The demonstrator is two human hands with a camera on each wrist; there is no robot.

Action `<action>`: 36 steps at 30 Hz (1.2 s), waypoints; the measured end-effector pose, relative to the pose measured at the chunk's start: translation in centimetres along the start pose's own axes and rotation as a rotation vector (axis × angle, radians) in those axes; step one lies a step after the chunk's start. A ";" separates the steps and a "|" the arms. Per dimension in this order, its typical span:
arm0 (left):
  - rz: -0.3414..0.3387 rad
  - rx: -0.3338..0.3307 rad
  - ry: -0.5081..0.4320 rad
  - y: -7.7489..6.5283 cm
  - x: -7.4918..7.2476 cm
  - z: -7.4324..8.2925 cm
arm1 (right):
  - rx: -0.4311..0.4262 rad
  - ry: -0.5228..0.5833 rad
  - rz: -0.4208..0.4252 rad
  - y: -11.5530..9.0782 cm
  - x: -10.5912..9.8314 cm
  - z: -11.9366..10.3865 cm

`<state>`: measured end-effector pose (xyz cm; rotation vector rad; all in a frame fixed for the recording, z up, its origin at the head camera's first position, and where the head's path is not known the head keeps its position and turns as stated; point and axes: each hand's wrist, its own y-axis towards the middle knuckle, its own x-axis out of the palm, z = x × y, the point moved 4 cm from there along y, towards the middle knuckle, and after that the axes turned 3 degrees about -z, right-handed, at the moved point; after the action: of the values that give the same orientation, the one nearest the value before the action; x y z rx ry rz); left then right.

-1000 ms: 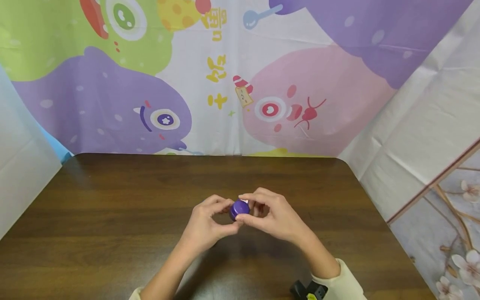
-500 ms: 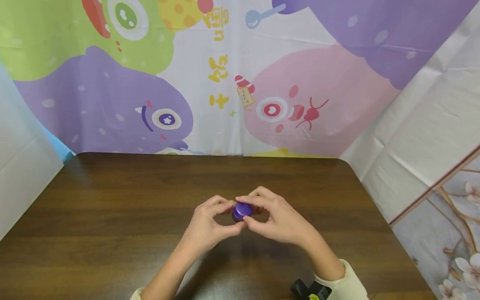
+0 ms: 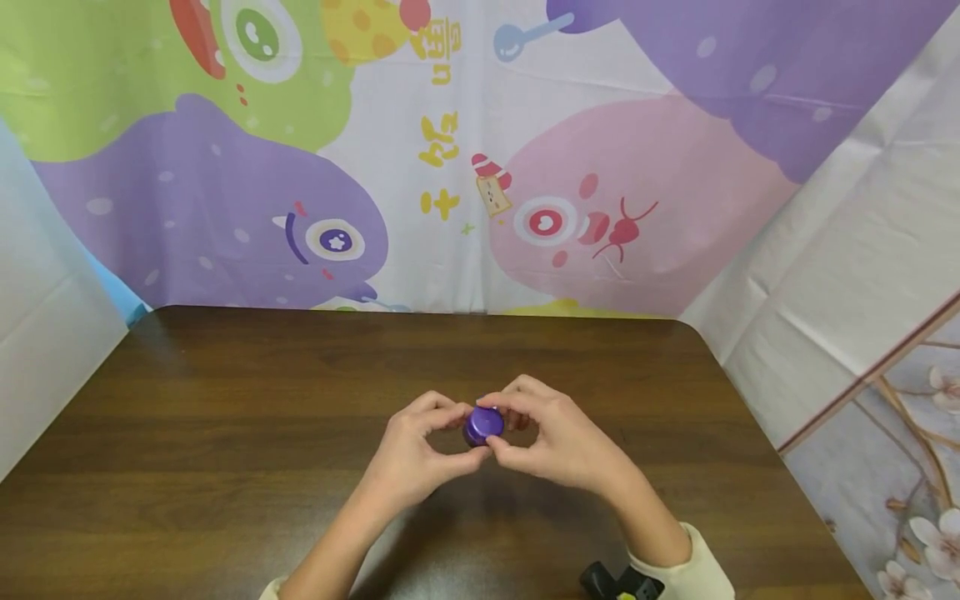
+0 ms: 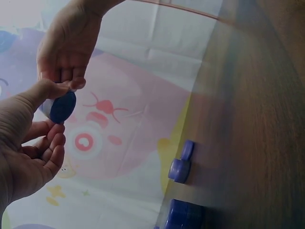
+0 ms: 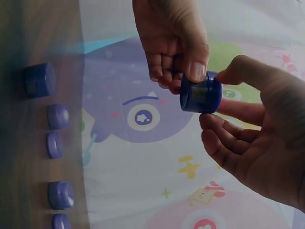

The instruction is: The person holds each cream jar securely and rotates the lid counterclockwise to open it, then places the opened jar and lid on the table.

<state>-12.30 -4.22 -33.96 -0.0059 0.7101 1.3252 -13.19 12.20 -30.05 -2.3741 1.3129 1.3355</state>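
A small round purple jar [image 3: 483, 427], its lid facing up, is held above the table between both hands. My left hand [image 3: 408, 454] pinches the jar's body from the left with thumb and fingers. From the right, my right hand [image 3: 558, 433] grips the rim of the lid [image 5: 215, 91] between thumb and index finger. The right wrist view shows a gold label on the body and the lid seated against it. Seen in the left wrist view, the jar [image 4: 63, 107] turns its dark flat end to the camera, between the two hands' fingertips.
Several purple pieces stand along the wooden table [image 3: 225, 417]: a larger jar [image 5: 40, 80], a rounded piece [image 5: 58, 117] and a flat one [image 5: 55, 145] in the right wrist view. A two-part purple piece [image 4: 180, 169] shows in the left wrist view. A cartoon curtain [image 3: 435, 267] hangs behind.
The jar has shifted slightly right, and its lid faces up more than a second ago. My right thumb and index finger have moved a little around the lid's rim; the left hand keeps its grip.
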 end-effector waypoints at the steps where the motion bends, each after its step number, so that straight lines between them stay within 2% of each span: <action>1: 0.004 0.007 0.003 0.0 0.0 0.0 | -0.006 0.000 -0.011 0.0 0.0 -0.1; 3: 0.012 0.014 0.012 -0.1 0.0 0.0 | 0.001 0.002 -0.013 0.0 0.0 -0.1; 8: 0.026 0.008 0.015 -0.1 -0.1 0.0 | 0.035 -0.009 0.067 0.1 -0.2 0.0; 11: 0.030 0.011 0.012 -0.1 -0.1 0.0 | 0.042 -0.014 0.088 0.2 -0.2 0.1; 20: 0.011 0.021 -0.005 -0.3 0.0 -0.1 | -0.015 -0.005 -0.038 0.3 0.2 0.0; 26: 0.005 0.015 0.008 -0.4 0.1 -0.2 | 0.041 0.001 0.017 0.3 0.1 0.0; 29: -0.005 0.013 0.014 -0.5 0.2 -0.3 | 0.042 -0.013 0.031 0.4 0.2 0.1; 36: -0.024 0.021 -0.008 -0.7 0.4 -0.5 | -0.020 0.009 -0.086 0.2 0.6 0.1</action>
<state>-11.93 -4.29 -34.83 0.0073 0.7153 1.2944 -13.21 11.73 -30.50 -2.4222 1.1909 1.3221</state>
